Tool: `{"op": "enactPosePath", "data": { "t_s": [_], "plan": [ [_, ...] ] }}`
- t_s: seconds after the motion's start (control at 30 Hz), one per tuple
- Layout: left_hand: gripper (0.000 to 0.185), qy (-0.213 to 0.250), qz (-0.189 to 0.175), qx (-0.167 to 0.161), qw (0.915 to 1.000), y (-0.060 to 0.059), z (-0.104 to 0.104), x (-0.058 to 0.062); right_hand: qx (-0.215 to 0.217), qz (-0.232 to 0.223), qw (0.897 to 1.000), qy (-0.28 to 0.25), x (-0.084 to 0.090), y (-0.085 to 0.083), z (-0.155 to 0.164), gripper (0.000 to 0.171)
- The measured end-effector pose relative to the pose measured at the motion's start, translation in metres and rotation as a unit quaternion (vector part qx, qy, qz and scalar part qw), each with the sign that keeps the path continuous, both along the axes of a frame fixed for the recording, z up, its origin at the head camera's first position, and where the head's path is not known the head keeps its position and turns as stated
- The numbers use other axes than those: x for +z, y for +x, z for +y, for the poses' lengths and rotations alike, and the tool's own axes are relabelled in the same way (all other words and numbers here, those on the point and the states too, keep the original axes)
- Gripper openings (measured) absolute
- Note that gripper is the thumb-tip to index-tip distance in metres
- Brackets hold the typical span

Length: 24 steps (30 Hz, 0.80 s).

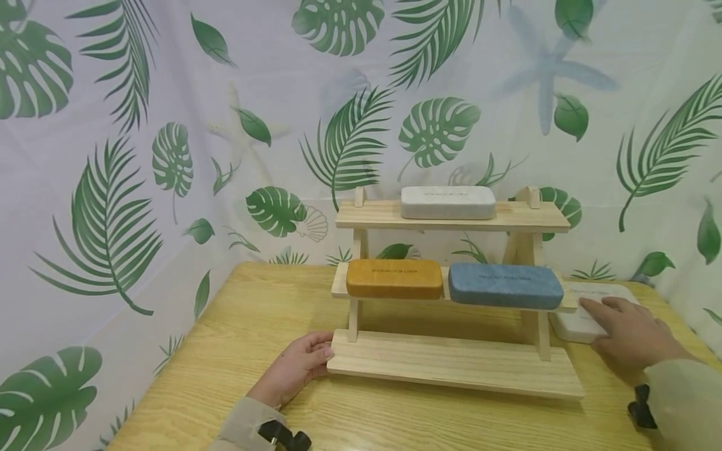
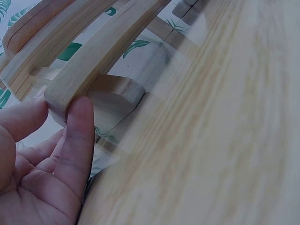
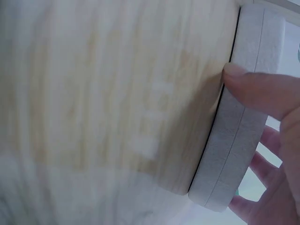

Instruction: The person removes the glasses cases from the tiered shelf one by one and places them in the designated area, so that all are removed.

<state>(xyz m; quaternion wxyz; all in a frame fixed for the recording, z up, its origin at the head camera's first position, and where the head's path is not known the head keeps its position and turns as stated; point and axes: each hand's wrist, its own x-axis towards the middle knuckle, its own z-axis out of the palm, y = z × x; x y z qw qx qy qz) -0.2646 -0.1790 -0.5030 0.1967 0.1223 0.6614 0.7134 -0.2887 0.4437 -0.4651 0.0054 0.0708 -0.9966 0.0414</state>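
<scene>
Left hand [image 1: 296, 369] touches rack [image 1: 454, 363] bottom-board end; right hand [image 1: 628, 332] grips white case [image 1: 575, 329].

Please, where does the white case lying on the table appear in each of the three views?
Head: white case at right, on the table beside the wooden rack, under the right hand.
Left wrist: not in it.
Right wrist: right side, thumb on its edge.
Shared landmark: the light wooden table.
</scene>
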Motion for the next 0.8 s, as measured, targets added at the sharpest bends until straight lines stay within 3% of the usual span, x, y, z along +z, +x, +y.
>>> {"op": "enactPosePath", "data": {
  "t_s": [0.47,0.63,0.8],
  "plan": [
    [0.062,-0.004,0.005,-0.007,1.0,-0.001,0.005,0.0,0.04,0.077,0.996,0.005,-0.002,0.004,0.013,0.095],
    [0.063,-0.016,0.011,0.001,0.9998,0.002,0.001,-0.001,0.075,0.118,0.99,-0.021,0.01,0.006,0.004,0.092],
    [0.062,-0.015,0.015,0.004,0.9998,0.002,0.003,-0.001,0.055,0.095,0.994,-0.025,0.029,0.013,-0.005,0.095]
  ]
}}
